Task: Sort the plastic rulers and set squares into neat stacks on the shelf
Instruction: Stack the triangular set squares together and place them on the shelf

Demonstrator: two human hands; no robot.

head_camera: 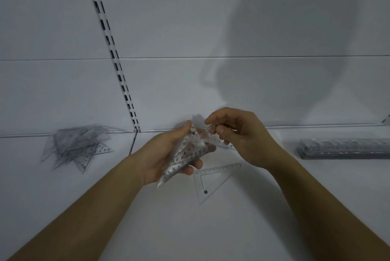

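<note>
My left hand (162,157) grips a bundle of clear plastic set squares (185,156) above the white shelf (168,229), thumb on top and fingers curled beneath. My right hand (238,134) pinches the upper corner of a clear set square at the top of that bundle, between thumb and forefinger. One clear set square (207,180) lies flat on the shelf just below and right of my hands. A loose heap of clear set squares (78,144) sits at the left. A neat stack of clear straight rulers (346,149) lies at the far right.
The white back panel (190,28) rises behind the shelf, with a slotted upright rail (118,66) running down to the shelf joint. A shelf bracket (386,120) shows at the right edge. My shadow falls on the panel.
</note>
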